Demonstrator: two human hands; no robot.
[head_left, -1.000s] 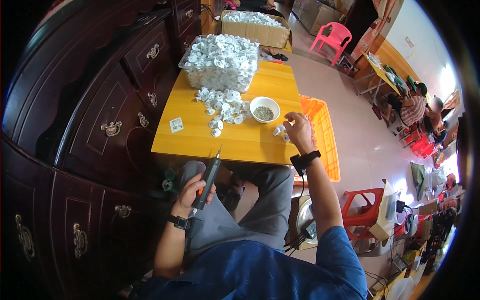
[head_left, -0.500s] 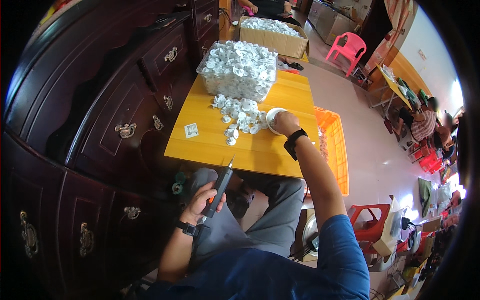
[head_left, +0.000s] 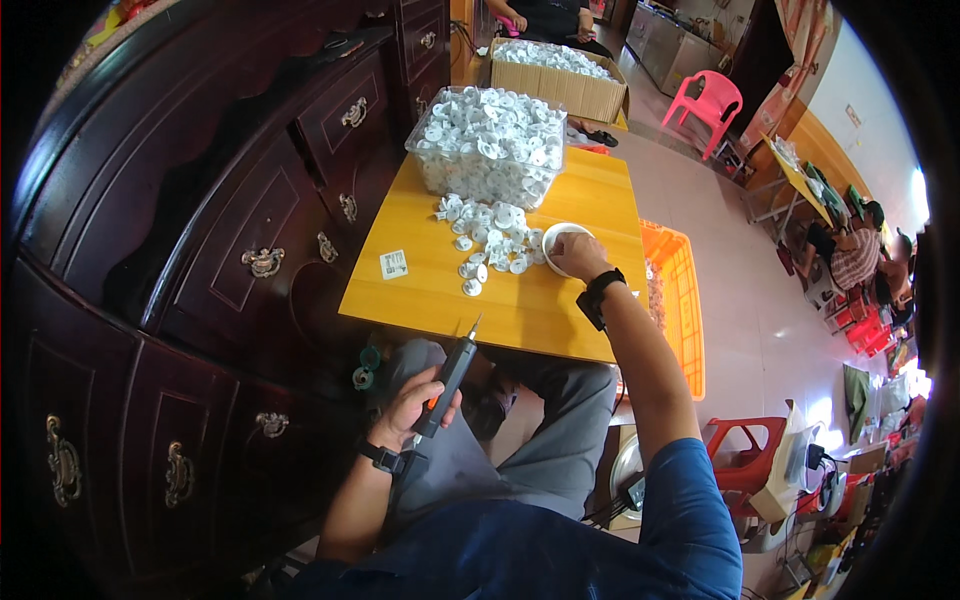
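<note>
right hand [head_left: 583, 256] dipped in bowl [head_left: 549, 240] near right edge of table [head_left: 530, 318], grip can't be told; rim shouldn't be knocked. driver [head_left: 455, 378] gripped in left hand [head_left: 408, 404], tip best held clear.

The left hand [head_left: 410, 406] grips a dark screwdriver [head_left: 452, 383], tip toward one o'clock; the right hand [head_left: 583, 256] reaches into a bowl [head_left: 549, 243], white parts [head_left: 499, 237] at its nine o'clock.

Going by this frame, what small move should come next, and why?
Probably lift the right hand from the white bowl toward the loose white parts: it reaches into the bowl, its grip hidden, while the left hand holds a dark screwdriver.
</note>
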